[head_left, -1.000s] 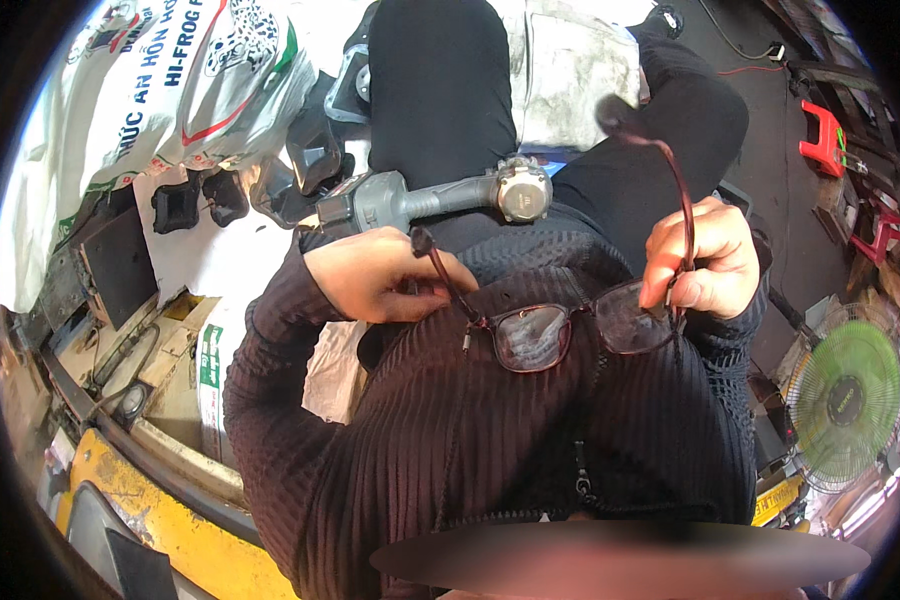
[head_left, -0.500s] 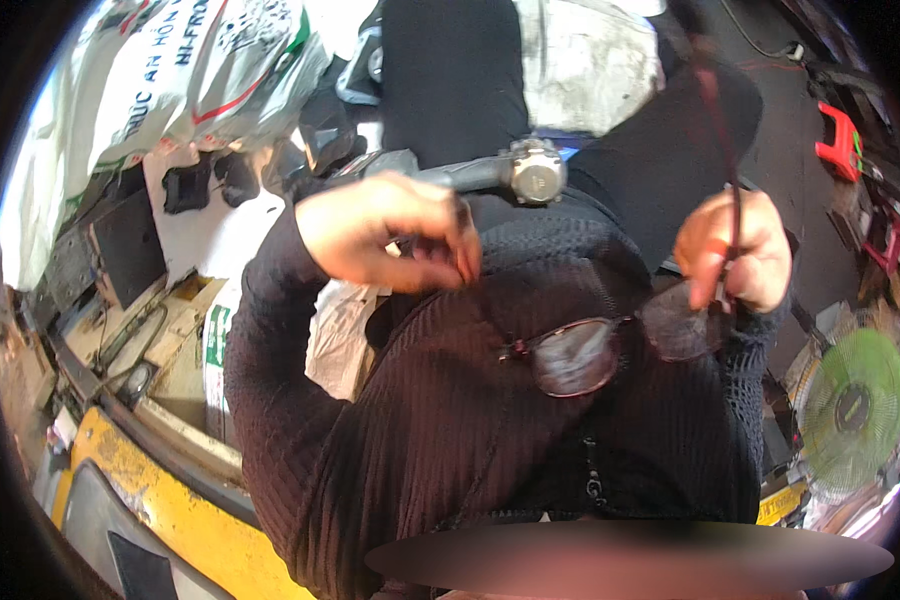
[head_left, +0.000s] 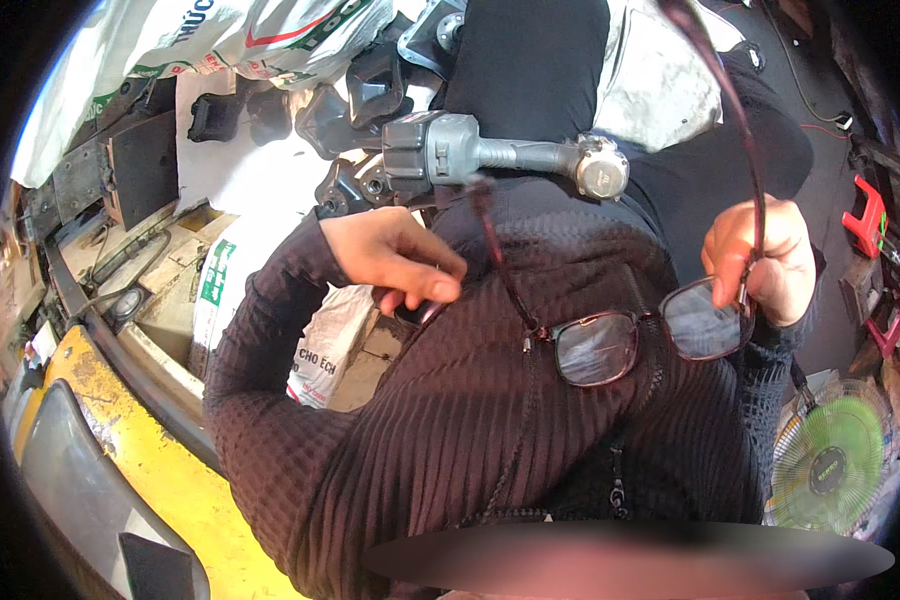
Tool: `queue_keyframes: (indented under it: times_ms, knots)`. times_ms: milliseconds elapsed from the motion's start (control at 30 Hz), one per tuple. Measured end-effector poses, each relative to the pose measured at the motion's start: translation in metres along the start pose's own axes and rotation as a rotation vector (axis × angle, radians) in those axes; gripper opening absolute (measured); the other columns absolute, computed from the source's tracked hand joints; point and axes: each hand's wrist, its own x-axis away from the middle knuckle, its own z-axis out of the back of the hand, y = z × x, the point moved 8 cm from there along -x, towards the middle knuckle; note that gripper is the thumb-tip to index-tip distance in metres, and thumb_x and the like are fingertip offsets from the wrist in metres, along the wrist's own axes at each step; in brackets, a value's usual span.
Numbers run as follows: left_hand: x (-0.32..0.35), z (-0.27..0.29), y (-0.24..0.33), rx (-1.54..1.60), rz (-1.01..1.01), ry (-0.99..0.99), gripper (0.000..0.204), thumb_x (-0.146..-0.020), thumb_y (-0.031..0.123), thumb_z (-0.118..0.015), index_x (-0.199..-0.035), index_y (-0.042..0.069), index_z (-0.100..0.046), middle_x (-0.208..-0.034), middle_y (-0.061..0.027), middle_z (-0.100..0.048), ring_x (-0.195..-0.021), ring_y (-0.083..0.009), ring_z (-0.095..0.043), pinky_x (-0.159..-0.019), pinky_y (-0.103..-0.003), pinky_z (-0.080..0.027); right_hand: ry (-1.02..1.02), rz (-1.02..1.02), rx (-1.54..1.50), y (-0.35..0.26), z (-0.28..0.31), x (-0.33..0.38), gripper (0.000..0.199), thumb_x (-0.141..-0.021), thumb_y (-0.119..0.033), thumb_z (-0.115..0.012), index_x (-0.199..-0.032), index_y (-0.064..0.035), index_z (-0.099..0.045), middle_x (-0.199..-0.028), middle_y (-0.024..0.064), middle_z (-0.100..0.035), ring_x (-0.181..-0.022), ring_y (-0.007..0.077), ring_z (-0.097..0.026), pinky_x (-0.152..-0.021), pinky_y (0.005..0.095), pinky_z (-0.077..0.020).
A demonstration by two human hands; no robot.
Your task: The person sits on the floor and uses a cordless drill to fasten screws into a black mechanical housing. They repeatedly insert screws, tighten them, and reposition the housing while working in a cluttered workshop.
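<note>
My right hand (head_left: 770, 258) pinches a pair of eyeglasses (head_left: 597, 348) near the hinge of one temple arm. The glasses have dark reddish frames and hang unfolded in front of my dark ribbed top. One temple arm rises past my right hand, while the other points up beside my left hand. My left hand (head_left: 395, 258) is off the glasses, its thumb and fingers drawn together. Something small and dark shows under its fingers, too hidden to name. Beyond the hands, a grey tool (head_left: 460, 150) with a round metal end lies across my lap.
White printed sacks (head_left: 300, 45) stand at the far left, near several black plastic parts (head_left: 375, 85). A yellow-edged machine or vehicle part (head_left: 150, 430) is at the near left. At the right are a green-bladed fan (head_left: 832, 460) and a red plastic piece (head_left: 863, 218).
The view has shifted, showing more of the grey tool. My left hand's fingers have drawn closer together. The glasses remain in my right hand, turned slightly, their near temple arm now clearly visible.
</note>
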Motion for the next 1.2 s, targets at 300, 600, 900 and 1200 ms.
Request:
queue_keyframes:
  times_ms: [300, 600, 900, 1200]
  knots:
    - [-0.014, 0.008, 0.022, 0.918, -0.635, -0.046, 0.026, -0.086, 0.014, -0.064, -0.104, -0.001, -0.054, -0.099, -0.0103, -0.063, -0.088, -0.0163, -0.062, -0.077, -0.03, -0.05, 0.028, -0.049, -0.021, 0.004, -0.006, 0.001, 0.033, -0.08, -0.03, -0.065, -0.07, 0.0006, -0.068, -0.059, 0.0053, -0.062, -0.041, 0.0063, -0.045, -0.04, 0.0212, -0.0325]
    - [0.0, -0.028, 0.056, 1.221, -1.195, -0.246, 0.102, -0.056, 0.066, -0.078, -0.122, -0.002, -0.039, -0.111, -0.0161, -0.055, -0.095, -0.0231, -0.058, -0.085, -0.03, -0.046, 0.027, -0.201, -0.085, 0.025, -0.014, 0.005, 0.027, -0.08, -0.026, -0.066, -0.074, 0.0003, -0.069, -0.062, 0.0043, -0.063, -0.044, 0.005, -0.047, -0.043, 0.0203, -0.0345]
    - [0.032, -0.049, 0.095, 0.529, -1.502, -0.792, 0.107, -0.056, 0.063, -0.081, -0.116, -0.013, -0.037, -0.085, -0.0151, -0.055, -0.071, -0.0177, -0.056, -0.062, -0.026, -0.042, -0.162, -0.273, -0.239, 0.05, -0.045, 0.008, 0.02, -0.087, -0.017, -0.064, -0.088, 0.0015, -0.071, -0.075, 0.0055, -0.069, -0.051, 0.0046, -0.054, -0.045, 0.0184, -0.0388]
    - [0.041, -0.041, 0.102, 0.079, -1.521, -0.543, 0.085, -0.065, 0.046, -0.085, -0.109, -0.015, -0.044, -0.074, -0.0152, -0.061, -0.06, -0.0261, -0.062, -0.055, -0.031, -0.047, -0.158, -0.342, -0.149, 0.057, -0.052, 0.011, 0.013, -0.086, -0.013, -0.067, -0.091, -0.003, -0.072, -0.077, 0.0024, -0.069, -0.059, 0.0042, -0.056, -0.048, 0.0188, -0.0386]
